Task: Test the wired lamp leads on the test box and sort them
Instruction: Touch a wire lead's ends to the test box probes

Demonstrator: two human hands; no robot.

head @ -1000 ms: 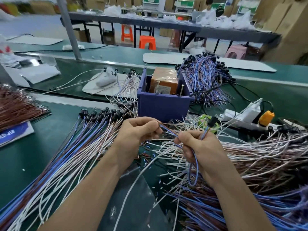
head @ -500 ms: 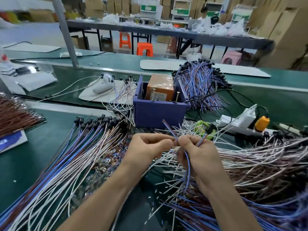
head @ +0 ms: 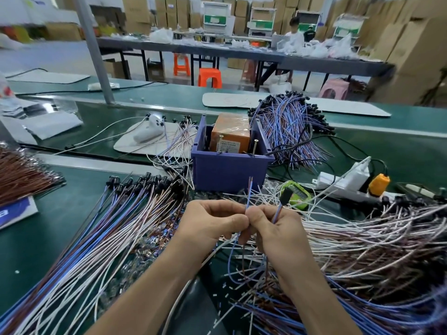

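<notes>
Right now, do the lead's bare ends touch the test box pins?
No, the bare ends stand free before the blue box, below its pins.

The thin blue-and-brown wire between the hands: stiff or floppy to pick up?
Probably floppy over its length: the wire sags in a loop below the left hand and right hand. Short stretches seem to hold shape, since its ends stand upright above the hands. Likely very light; a pinch holds it.

1. Grey post (head: 95,52) rising far left.
2. Two orange stools (head: 210,77) behind it, a pink stool (head: 335,88) further right.
3. Long dark table (head: 242,53) at the back, white bags (head: 160,36) heaped on top.
4. Cardboard boxes (head: 416,44) stacked far right.
5. White power strip (head: 338,181) on the right, with an orange plug (head: 378,184) beside it.
</notes>
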